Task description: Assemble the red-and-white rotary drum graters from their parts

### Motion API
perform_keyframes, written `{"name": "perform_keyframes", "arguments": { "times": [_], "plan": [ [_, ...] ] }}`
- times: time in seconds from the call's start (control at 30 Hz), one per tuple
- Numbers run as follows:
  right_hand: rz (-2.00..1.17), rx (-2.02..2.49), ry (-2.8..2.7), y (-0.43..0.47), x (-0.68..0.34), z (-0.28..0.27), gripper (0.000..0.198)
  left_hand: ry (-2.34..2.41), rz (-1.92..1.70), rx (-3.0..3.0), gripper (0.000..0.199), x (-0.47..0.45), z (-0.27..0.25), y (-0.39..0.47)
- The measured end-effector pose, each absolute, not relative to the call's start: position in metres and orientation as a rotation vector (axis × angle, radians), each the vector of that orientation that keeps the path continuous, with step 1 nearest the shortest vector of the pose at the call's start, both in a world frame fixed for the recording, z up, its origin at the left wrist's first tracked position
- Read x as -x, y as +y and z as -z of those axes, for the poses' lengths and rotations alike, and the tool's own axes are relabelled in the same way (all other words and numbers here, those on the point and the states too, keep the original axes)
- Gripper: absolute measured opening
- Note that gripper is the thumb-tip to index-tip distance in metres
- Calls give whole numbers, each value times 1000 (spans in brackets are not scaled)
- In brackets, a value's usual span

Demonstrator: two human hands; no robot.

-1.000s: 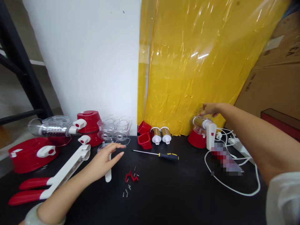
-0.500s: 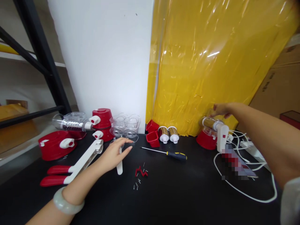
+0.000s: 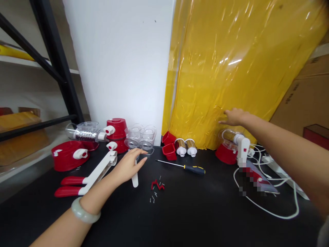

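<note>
My left hand (image 3: 131,165), fingers stretched and thumb apart, hovers over or rests near a white flat handle piece (image 3: 135,180); its palm hides part of that piece. Just behind it are clear plastic hoppers (image 3: 141,135). At the right, my right hand (image 3: 233,117) is open with spread fingers, above a rotary grater (image 3: 226,153) with a red base, clear top and white crank arm. Between the hands lies a screwdriver (image 3: 194,169) with a dark blue and yellow handle. Nearer me are small red clips (image 3: 157,185) and several screws (image 3: 153,198).
Two grater drums (image 3: 191,148) and red pushers (image 3: 169,152) stand at the back. On the left are red bases (image 3: 66,157) and red-and-white handles (image 3: 86,180). A phone (image 3: 260,178), partly pixelated, and white cables (image 3: 272,215) lie on the right.
My right hand has risen off the grater and moved slightly left, its fingers spreading. My left hand stays by the white handle piece. The view has shifted slightly.
</note>
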State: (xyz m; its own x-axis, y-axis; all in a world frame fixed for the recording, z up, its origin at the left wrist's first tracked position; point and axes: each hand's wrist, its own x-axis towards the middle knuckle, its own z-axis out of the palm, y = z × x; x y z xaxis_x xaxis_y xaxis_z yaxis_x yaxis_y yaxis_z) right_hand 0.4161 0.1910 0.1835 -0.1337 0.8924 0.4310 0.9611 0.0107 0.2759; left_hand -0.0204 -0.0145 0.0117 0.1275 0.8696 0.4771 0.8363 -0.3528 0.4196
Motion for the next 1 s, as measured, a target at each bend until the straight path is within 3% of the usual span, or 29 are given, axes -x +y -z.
{"name": "perform_keyframes", "arguments": {
  "times": [0.1, 0.2, 0.37, 0.67, 1.0],
  "plan": [
    [694, 1785, -2338, 160, -363, -181, 67, 1846, -1057, -2309, 31, 21, -12, -16],
    [530, 1263, -2568, 110, -304, -165, 57, 1949, -1056, -2314, 29, 20, -13, -18],
    [175, 755, -2469, 56, -224, -121, 39, 2083, -977, -2336, 29, 17, -11, -18],
    [38, 863, -2364, 73, -154, -85, 38, 2372, -983, -2131, 23, 34, -9, -14],
    [-58, 1335, -2344, 97, -248, -107, 45, 2502, -855, -2039, 23, 40, -6, -10]
  ]
}}
